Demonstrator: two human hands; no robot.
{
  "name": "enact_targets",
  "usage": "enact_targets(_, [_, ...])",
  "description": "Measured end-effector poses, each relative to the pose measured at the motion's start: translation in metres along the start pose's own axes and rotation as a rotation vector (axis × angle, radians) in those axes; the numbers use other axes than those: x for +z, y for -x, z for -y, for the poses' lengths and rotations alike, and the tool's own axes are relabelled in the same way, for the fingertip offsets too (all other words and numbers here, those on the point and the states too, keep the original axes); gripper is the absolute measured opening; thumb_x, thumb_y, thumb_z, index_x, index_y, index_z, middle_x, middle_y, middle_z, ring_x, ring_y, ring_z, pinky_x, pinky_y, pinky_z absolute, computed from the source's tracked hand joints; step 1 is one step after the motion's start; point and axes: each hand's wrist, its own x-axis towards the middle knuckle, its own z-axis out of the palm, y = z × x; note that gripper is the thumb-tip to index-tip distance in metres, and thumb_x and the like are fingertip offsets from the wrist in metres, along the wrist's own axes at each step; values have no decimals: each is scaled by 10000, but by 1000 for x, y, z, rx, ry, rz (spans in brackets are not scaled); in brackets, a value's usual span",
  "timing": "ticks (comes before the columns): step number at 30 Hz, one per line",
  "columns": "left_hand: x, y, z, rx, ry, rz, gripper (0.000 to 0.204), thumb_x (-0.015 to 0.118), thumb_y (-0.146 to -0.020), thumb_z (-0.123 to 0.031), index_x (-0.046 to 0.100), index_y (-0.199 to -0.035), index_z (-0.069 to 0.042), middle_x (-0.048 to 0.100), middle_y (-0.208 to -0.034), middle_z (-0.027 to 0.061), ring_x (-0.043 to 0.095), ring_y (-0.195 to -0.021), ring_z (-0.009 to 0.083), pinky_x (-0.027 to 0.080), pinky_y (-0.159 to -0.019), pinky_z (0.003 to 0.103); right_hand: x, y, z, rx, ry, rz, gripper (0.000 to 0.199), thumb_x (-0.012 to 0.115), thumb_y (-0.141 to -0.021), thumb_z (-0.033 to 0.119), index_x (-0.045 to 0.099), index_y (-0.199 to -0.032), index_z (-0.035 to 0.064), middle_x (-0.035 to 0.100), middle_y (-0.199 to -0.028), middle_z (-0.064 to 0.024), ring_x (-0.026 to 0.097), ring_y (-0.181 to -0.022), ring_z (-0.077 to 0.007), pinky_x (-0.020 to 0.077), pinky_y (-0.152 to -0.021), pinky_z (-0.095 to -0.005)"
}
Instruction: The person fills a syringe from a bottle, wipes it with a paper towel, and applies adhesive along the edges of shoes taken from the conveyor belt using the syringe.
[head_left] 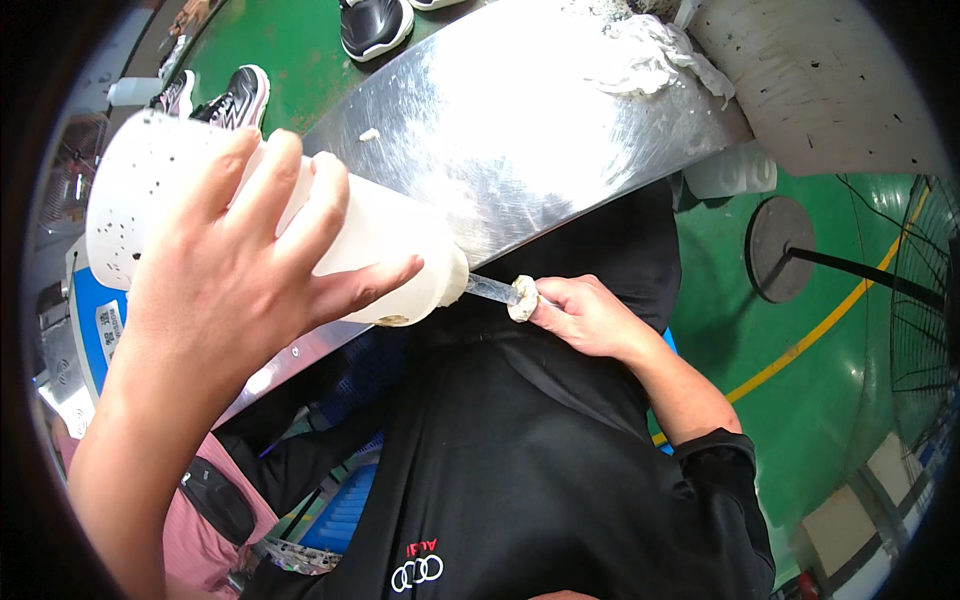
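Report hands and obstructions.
Left hand holds white plastic cylinder. Right hand grips clear slim rod at lumpy cream ring. Crumpled white cloth apart from both.

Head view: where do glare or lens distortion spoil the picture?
In the head view, glare washes out much of the metal table; in the head view, the yellow floor line bows toward the rim and the corners are black; in that same view, the white container is pale but its outline is readable.
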Motion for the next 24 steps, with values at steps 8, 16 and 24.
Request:
enact_targets(8, [50,43,22,-384,520,-280,962,755,-460,-57,366,-1338,-100,455,-1274,216,478,-1138,406,395,-955,469,-55,15,14,-171,-148,-132,325,544,-919,346,611,-946,30,569,-668,-50,512,-623,-118,436,-608,-278])
enact_targets(16, [74,38,35,-836,1867,-1289,839,709,-704,-260,273,-1373,0,428,-1309,160,458,-1179,314,366,-1010,450,-75,16,44,-340,-548,-70,536,540,-852,514,603,-1084,35,479,-690,37,404,-607,-54,350,-558,-206])
enact_targets(24, [-88,30,166,-419,1828,-1793,716,675,-795,-320,335,-1351,-24,450,-1310,146,438,-1200,309,347,-1027,470,-63,11,21,-242,-370,-121,206,546,-911,162,619,-1085,78,576,-791,11,500,-674,-72,436,-634,-232])
